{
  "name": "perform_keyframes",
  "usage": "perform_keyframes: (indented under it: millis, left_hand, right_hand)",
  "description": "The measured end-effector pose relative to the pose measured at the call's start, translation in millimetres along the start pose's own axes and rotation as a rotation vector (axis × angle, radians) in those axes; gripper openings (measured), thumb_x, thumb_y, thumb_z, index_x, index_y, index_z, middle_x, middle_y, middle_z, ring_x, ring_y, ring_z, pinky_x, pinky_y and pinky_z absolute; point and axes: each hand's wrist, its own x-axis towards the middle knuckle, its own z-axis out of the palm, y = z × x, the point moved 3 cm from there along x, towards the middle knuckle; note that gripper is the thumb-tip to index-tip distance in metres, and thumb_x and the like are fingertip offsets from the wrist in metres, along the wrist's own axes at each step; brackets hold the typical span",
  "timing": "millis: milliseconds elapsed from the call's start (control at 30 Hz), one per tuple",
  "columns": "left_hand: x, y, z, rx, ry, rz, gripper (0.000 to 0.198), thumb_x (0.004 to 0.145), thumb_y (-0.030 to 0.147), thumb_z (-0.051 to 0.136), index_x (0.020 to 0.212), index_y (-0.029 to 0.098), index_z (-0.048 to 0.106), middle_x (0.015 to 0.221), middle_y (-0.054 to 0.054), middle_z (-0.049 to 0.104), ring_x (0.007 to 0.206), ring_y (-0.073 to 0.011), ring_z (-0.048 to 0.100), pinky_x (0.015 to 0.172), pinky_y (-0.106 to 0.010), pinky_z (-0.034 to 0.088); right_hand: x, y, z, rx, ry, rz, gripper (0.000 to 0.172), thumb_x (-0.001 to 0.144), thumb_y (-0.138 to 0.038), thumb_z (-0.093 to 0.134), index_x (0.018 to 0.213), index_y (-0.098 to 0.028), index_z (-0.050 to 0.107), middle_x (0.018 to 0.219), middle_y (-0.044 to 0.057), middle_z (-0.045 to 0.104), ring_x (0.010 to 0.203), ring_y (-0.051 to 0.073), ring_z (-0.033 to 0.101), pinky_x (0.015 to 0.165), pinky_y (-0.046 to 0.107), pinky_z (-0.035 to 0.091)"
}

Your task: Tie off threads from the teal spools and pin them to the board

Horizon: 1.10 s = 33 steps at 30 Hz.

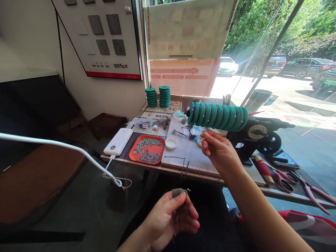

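My left hand (173, 218) is low in front of my lap, thumb pressed against the index finger, which wears a grey finger cover (178, 192). A tiny pale piece (189, 190) shows at that pinch. Higher and to the right, my right hand (219, 150) has thumb and forefinger closed on a thin line, barely visible against the bench. Fine strands (187, 162) hang between the hands over the bench edge. Behind my right hand is a row of green spools (217, 116) mounted on a black winding machine (258, 134). A round white dish (171, 143) lies left of it.
An orange-red tray (133, 156) holds small metal parts. Beside it lies a white power bank (118, 141) with a cable. Two stacks of green spools (164, 97) stand at the back. Scissors (285, 180) and a red-handled tool (264, 170) lie at the right.
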Motion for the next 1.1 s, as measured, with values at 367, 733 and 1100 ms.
perform_keyframes:
  millis: [367,733,1100]
  left_hand:
    - [-5.8,1.2,2.9,-0.024,0.015,0.018,0.019,0.080,0.027,0.054,0.068,0.012,0.056,0.058,-0.004,0.064,0.050,-0.0123,0.062,0.049,-0.021,0.049]
    - [-8.3,-1.4,-0.9,-0.058,0.002,0.005,0.020,0.082,0.026,0.052,0.068,0.012,0.057,0.058,-0.004,0.065,0.050,-0.0129,0.063,0.049,-0.022,0.050]
    - [-9.2,-1.6,-2.2,-0.079,-0.038,0.027,0.018,0.079,0.024,0.055,0.066,0.011,0.059,0.059,-0.005,0.066,0.050,-0.0134,0.063,0.049,-0.022,0.050]
  right_hand:
    - [1.7,2.2,-0.3,0.023,-0.004,0.000,0.013,0.062,-0.025,0.070,0.064,-0.014,0.063,0.043,-0.004,0.051,0.034,0.004,0.039,0.035,0.018,0.025]
    - [2.2,2.7,-2.0,0.032,0.001,-0.005,0.012,0.063,-0.025,0.069,0.064,-0.014,0.064,0.043,-0.003,0.051,0.035,0.004,0.040,0.035,0.017,0.025]
    - [3.1,4.4,-1.3,0.040,-0.005,-0.011,0.014,0.063,-0.026,0.069,0.064,-0.013,0.063,0.043,-0.003,0.051,0.034,0.004,0.040,0.035,0.017,0.025]
